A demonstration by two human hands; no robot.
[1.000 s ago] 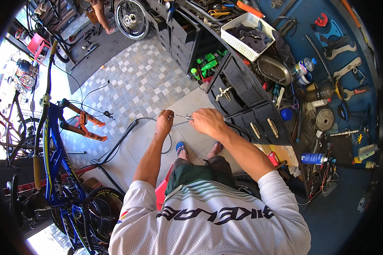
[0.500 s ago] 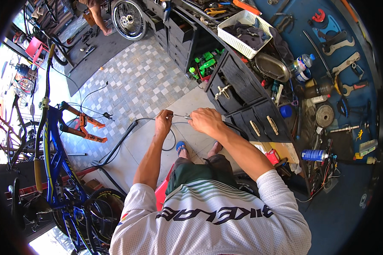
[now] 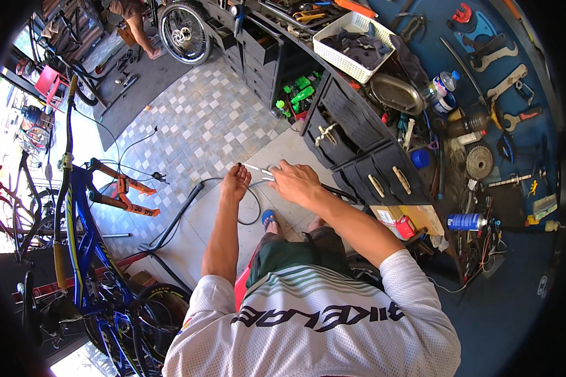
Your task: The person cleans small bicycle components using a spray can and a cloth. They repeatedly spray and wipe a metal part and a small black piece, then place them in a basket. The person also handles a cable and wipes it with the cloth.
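Observation:
In front of me, my left hand (image 3: pixel 235 183) pinches the dark end of a slim silvery rod (image 3: pixel 254 168). The rod runs across to the fingers of my right hand (image 3: pixel 294 182), which is closed round a small silver tool with two short prongs (image 3: pixel 268 178). The tool's kind is too small to tell, and my fingers hide part of it. Below my hands, a thin dark cable loop (image 3: pixel 258 210) hangs near my left wrist.
A blue bicycle frame (image 3: pixel 78 232) with an orange fork (image 3: pixel 132 201) stands at left. At right, a black drawer cabinet (image 3: pixel 349 122) adjoins a blue bench (image 3: pixel 516 276) with wrenches, a white basket (image 3: pixel 321 45) and a spray can (image 3: pixel 465 222). A wheel (image 3: pixel 183 32) and another person's leg (image 3: pixel 138 34) are far off.
My left hand has moved slightly left and down, with its palm turned more upward. The gap between my hands has widened, so more of the silvery rod shows.

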